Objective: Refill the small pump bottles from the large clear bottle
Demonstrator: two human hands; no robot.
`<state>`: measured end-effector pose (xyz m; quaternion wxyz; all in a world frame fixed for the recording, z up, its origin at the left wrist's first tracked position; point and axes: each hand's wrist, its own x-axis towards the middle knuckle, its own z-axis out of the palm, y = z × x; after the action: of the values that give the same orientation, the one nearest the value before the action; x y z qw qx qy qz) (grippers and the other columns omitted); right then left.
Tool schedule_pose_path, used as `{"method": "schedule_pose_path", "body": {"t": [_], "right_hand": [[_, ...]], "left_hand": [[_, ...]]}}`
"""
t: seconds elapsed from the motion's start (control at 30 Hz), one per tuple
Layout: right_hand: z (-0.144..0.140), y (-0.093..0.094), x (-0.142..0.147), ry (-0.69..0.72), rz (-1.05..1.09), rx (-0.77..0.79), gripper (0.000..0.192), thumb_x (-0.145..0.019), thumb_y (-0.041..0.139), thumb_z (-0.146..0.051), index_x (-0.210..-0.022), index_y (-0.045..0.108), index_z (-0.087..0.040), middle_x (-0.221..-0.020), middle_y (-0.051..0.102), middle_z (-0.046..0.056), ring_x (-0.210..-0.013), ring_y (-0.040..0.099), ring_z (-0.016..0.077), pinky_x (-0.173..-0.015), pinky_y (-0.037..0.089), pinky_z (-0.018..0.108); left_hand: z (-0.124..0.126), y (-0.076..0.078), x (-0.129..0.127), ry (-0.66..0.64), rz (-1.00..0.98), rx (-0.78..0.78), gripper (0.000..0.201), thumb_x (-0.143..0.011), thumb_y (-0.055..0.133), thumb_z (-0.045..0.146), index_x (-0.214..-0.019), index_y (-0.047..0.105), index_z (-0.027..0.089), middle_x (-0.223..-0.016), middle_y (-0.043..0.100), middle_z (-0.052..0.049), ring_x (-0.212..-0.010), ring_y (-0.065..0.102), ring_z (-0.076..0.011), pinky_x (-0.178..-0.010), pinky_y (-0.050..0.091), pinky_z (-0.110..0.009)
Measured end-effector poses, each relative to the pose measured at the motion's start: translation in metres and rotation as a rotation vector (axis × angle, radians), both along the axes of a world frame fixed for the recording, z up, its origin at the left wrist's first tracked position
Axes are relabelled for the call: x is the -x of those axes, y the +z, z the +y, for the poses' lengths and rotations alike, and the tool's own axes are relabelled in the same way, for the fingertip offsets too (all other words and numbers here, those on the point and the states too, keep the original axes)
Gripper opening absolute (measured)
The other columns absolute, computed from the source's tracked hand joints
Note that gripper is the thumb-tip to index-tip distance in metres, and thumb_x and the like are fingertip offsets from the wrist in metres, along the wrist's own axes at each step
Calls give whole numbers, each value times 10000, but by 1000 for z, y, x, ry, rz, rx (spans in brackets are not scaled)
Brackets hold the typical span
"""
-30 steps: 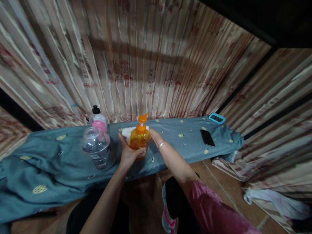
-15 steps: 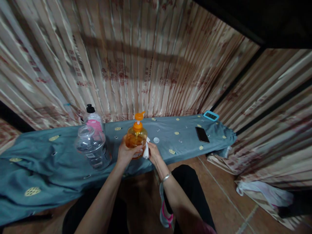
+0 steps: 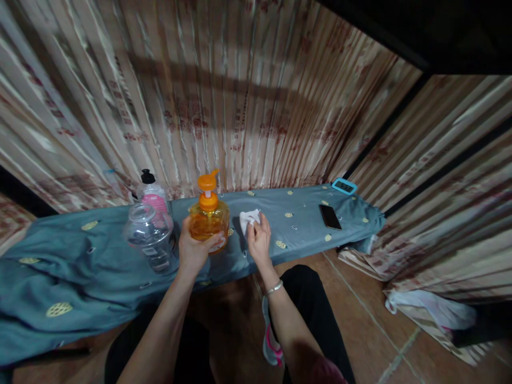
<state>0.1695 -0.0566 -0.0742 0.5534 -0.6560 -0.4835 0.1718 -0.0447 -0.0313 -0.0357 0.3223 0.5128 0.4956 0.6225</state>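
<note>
Curtains back a blue-clothed bench (image 3: 100,277). Left hand (image 3: 194,249) wraps the pump bottle (image 3: 208,224), amber liquid inside; right hand (image 3: 259,241) pinches a white cloth (image 3: 248,218). Clear jar (image 3: 150,238) beside.

Pump btl (image 3: 208,224) left of cloth (image 3: 249,217)

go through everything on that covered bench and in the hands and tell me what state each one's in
Orange pump bottle: upright, gripped by left hand.
White cloth: bunched in right hand.
Clear plastic jar: upright, lid on.
Pink-label bottle: upright, black cap on.
Phone: flat, screen dark.
Blue-framed device: lying flat.
</note>
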Motion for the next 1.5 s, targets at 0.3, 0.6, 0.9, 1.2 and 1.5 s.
{"method": "schedule_pose_path", "body": {"t": [0.3, 0.6, 0.9, 1.2, 1.5], "right_hand": [[25, -21, 42, 257, -509, 137, 432, -1089, 858, -144, -1513, 784, -191, -1803, 647, 182, -1692, 579, 441, -1364, 512, 719], [2, -31, 21, 320, -589, 215, 241, -1141, 808, -163, -1377, 829, -211, -1610, 785, 137, -1470, 763, 360, -1255, 643, 638], [3, -24, 33, 472, -474, 209, 199, -1139, 861, -316, -1305, 845, -206, -1408, 880, 103, -1265, 861, 307, -1112, 723, 541], [24, -19, -4, 281, -466, 224, 351, -1088, 880, -177, -1432, 816, -198, -1757, 690, 155, -1640, 632, 422, -1363, 513, 729], [-6, -5, -11, 300, -267, 156, 448, -1126, 835, -261, -1561, 747, -199, -1728, 724, 194, -1631, 665, 417, -1383, 497, 718]], "left_hand": [[0, -2, 3, -4, 46, -50, 838, -563, 1115, 407, -1290, 735, 233, -1200, 876, -63, -1108, 873, -332, -1062, 737, -537], [-7, 13, 8, 39, 87, -115, 790, -615, 1094, 482, -1267, 730, 223, -1194, 859, -64, -1064, 854, -315, -1002, 743, -504], [5, 14, -1, 57, 60, -116, 812, -625, 1090, 502, -1283, 706, 222, -1210, 839, -80, -1097, 850, -331, -1019, 733, -533], [25, -3, -23, 58, 72, -60, 770, -632, 1073, 379, -1290, 696, 248, -1226, 863, -69, -1122, 859, -329, -1003, 736, -501], [31, -30, -35, 30, 87, 25, 751, -643, 1052, 355, -1304, 704, 274, -1222, 871, -55, -1096, 865, -317, -995, 716, -469]]}}
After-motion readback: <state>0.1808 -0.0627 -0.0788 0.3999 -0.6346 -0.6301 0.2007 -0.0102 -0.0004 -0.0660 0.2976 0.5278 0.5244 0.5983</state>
